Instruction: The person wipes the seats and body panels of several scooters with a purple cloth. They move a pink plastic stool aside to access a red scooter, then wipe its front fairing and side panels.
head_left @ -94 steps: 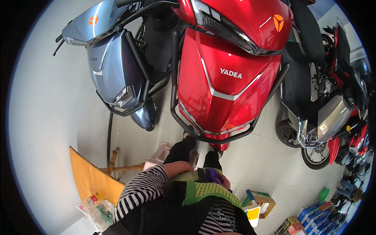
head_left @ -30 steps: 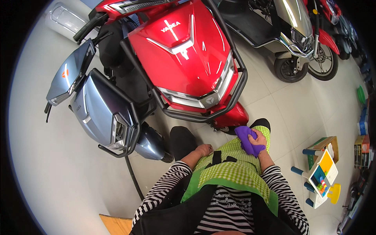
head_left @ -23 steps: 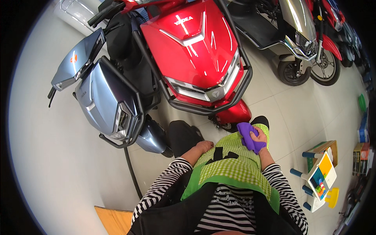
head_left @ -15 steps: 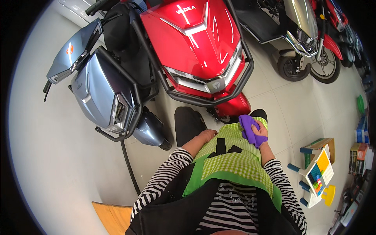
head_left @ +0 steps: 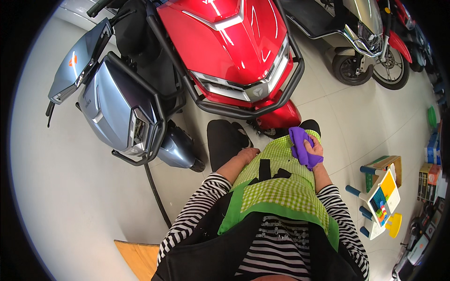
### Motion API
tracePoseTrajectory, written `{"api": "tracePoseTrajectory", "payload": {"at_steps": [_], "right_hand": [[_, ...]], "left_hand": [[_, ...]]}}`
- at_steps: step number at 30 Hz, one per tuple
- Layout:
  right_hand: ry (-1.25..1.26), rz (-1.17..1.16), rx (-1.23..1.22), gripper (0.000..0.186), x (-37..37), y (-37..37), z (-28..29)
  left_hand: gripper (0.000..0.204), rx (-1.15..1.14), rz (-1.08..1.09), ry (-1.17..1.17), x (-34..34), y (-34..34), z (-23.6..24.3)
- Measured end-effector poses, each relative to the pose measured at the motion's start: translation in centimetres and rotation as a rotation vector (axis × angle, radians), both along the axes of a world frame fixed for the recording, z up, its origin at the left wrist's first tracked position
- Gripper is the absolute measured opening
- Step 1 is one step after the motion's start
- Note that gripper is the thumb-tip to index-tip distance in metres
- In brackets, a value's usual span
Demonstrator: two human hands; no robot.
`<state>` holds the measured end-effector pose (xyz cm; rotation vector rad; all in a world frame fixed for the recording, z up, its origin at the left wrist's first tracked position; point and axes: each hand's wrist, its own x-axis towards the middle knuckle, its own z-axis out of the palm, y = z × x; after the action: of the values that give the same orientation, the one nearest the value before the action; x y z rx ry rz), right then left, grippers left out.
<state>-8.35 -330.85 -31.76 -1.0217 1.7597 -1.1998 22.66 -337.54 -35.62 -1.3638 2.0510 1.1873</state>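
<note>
A bunched purple cloth (head_left: pixel 300 140) is gripped in my right hand (head_left: pixel 316 149), its fingers wrapped over the folds. Hand and cloth rest on my right thigh, against the lower part of a green checked apron (head_left: pixel 276 192) with black straps. My left hand (head_left: pixel 246 155) lies at the apron's left edge, over my left thigh; its fingertips are too hidden to show whether they hold the fabric. In front of my legs stands a red scooter (head_left: pixel 234 51), with a black guard bar (head_left: pixel 248 114) around its nose. Neither hand touches it.
A blue-grey scooter (head_left: pixel 117 107) stands close on the left, beside the white wall. Farther right is a beige scooter (head_left: pixel 361 23). On the right floor are a small play table (head_left: pixel 382 201), a yellow stool (head_left: pixel 394 225) and a cardboard box (head_left: pixel 397 165). A wooden board (head_left: pixel 136 255) shows lower left.
My view has shifted slightly, so the scooters sit a little higher in the picture. Both hands stay on my lap, and the purple cloth remains in my right hand.
</note>
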Motion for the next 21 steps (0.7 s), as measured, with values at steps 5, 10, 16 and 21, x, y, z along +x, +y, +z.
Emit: {"api": "tracePoseTrajectory", "payload": {"at_steps": [5, 10, 16, 21], "right_hand": [[0.003, -0.038, -0.02, 0.038, -0.4, 0.4, -0.3], [-0.105, -0.136, -0.035, 0.035, -0.2, 0.8, 0.5], [-0.467, -0.098, -0.275, 0.034, 3.1, -2.2, 7.7], [0.08, 0.257, -0.397, 0.048, 6.7, -5.5, 15.4]], "left_hand": [[0.038, 0.008, -0.058, 0.038, -0.8, -0.4, -0.5], [0.036, -0.014, 0.249, 0.38, -3.3, -1.8, 3.1], [0.045, 0.339, 0.465, 1.014, -8.0, -2.3, 12.3], [0.05, 0.312, 0.591, 1.281, -8.8, -2.4, 17.0]]}}
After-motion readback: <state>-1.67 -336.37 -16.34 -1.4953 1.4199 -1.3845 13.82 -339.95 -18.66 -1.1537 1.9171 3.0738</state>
